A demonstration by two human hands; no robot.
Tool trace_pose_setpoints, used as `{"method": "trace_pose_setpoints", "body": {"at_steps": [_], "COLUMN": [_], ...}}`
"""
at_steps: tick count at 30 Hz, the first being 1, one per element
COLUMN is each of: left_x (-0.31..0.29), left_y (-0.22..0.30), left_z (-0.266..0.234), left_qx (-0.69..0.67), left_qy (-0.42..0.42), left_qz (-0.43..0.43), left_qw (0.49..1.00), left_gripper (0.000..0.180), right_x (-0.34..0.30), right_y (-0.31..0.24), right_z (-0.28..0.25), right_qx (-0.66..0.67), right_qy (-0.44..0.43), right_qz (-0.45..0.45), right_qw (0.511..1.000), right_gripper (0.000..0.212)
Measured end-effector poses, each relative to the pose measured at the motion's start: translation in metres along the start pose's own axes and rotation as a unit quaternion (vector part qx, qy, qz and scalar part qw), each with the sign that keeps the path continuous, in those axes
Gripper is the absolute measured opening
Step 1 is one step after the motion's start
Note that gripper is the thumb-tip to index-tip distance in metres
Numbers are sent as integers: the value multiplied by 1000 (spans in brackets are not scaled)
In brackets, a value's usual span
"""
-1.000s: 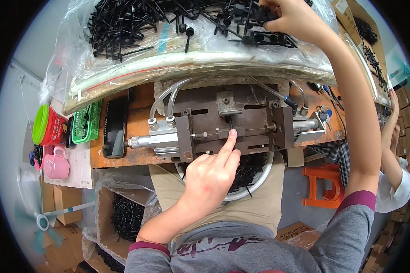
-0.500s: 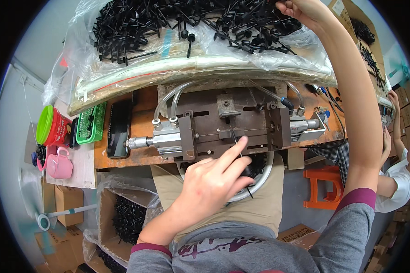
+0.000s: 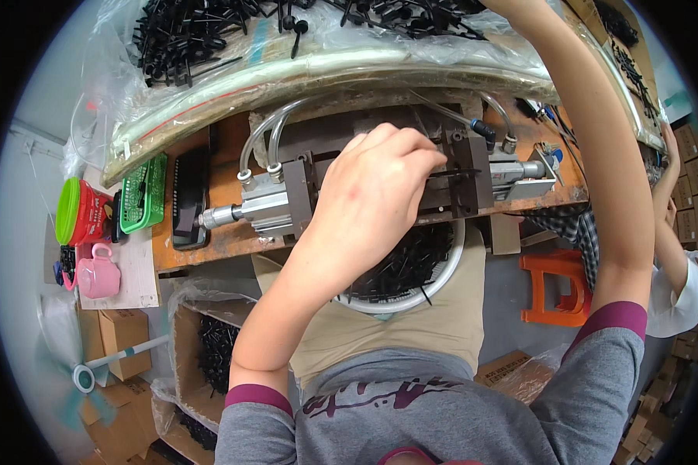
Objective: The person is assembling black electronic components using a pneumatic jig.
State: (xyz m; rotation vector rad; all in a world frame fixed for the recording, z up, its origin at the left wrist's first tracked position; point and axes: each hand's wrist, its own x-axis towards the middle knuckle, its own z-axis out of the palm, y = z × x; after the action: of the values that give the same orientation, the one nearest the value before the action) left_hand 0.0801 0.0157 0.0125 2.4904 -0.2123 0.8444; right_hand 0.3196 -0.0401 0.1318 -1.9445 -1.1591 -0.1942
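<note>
Over the brown fixture (image 3: 318,133), the left hand (image 3: 372,186) is pinching a black pin (image 3: 461,172), which is pointing rightward along the fixture's length; beyond, the right hand (image 3: 513,6) is showing too little to tell its grip

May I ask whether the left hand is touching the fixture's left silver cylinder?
Apart: the head view shows the brown bracket between left hand and silver cylinder.

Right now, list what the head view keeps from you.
In the head view:
Right hand: fingers cut off by the top edge.
Left hand: palm side hidden by its own back.
Brown fixture: middle covered by the left hand.
Pile of black parts: far side cut off by top edge.
</note>
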Motion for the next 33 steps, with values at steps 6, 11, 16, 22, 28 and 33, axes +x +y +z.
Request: {"method": "trace_pose_setpoints", "body": {"at_steps": [6, 11, 16, 22, 28, 33], "left_x": [11, 17, 14, -35, -75, -87], "left_y": [-3, -6, 7, 17, 33, 33], "left_z": [15, 28, -5, -37, -34, -11], "left_qx": [-11, 6, -240, -602, -254, -40], "left_qy": [-45, -22, 129, 57, -6, 41], "left_qz": [-41, -2, -122, -301, -239, -160], "left_qw": [998, 1000, 954, 738, 937, 985], "left_gripper": [19, 15, 14, 41, 51, 28], "right_x": [-8, -9, -14, -17, -12, -31], "right_y": [-1, 0, 19, 13, 9, -7], "right_z": [8, 12, 1, 20, 27, 11], "right_qx": [-10, -47, -130, -237, -257, -227], "right_qy": [2, 12, 81, -57, -70, 63], "right_qz": [36, 9, -183, -247, -315, -319], "right_qw": [999, 999, 971, 938, 911, 918], "right_gripper": [15, 14, 21, 22, 20, 19]}}
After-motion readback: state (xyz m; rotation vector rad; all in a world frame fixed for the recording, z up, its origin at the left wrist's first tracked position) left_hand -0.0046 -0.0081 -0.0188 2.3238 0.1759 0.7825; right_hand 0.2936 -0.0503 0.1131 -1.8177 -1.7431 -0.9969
